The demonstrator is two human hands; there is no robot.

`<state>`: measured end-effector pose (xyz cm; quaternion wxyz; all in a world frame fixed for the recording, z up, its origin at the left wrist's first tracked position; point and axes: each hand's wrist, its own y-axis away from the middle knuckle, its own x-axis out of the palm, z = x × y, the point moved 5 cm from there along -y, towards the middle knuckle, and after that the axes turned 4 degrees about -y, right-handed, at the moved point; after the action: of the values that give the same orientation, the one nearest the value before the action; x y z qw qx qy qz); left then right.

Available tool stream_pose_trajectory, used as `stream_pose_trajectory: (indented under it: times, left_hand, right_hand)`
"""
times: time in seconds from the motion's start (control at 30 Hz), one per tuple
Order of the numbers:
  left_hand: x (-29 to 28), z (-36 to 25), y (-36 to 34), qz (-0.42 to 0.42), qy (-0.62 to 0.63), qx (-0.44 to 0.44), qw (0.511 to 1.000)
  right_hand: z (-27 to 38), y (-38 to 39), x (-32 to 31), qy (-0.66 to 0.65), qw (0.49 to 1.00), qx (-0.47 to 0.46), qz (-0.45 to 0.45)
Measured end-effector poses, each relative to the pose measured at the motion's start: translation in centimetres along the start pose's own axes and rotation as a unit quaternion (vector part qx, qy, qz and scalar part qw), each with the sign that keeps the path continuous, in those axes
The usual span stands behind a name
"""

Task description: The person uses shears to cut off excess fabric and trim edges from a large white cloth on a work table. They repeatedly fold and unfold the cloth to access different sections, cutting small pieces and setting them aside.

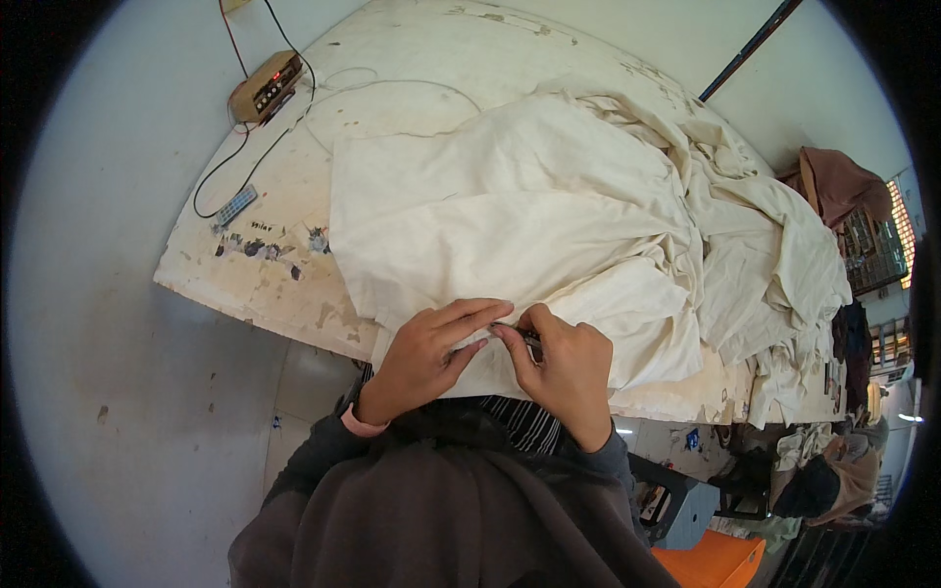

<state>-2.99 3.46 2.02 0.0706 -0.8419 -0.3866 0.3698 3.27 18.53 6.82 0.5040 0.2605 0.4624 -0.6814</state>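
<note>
A large cream cloth (510, 220) lies in loose folds over the table, its near edge hanging toward me. At that edge, my left hand (423, 351) has its fingers held together and its thumb below, with a bit of the cloth between them. My right hand (569, 367) is closed round a small dark tool (530, 341), mostly covered by the fingers, so its kind does not show. The tip of that tool meets the cloth beside my left fingertips. Both hands almost touch each other.
The pale worn table (294, 304) carries a brown box-shaped device (267, 88) with cables and a small remote control (236, 206) at the left. Bunched cloth (774, 255) spreads to the right. Below right are a grey stool (676, 505) and an orange seat (720, 561).
</note>
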Motion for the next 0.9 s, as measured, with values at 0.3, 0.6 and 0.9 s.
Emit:
stream_pose_trajectory:
  times: [0.3, 0.6, 0.9]
  left_hand:
    - [-1.2, -0.2, -0.1, -0.064, 0.07, -0.056, 0.994]
    - [-1.1, 0.7, -0.1, -0.082, 0.049, -0.026, 0.995]
    - [-1.0, 1.0, 0.7, -0.081, 0.036, -0.067, 0.994]
  right_hand:
    - [0.5, 0.2, -0.1, -0.154, 0.987, -0.011, -0.042]
    - [-2.2, 2.4, 4.7, -0.517, 0.849, 0.089, -0.059]
    - [-8.8, 4.6, -1.2, -0.577, 0.683, 0.143, -0.425]
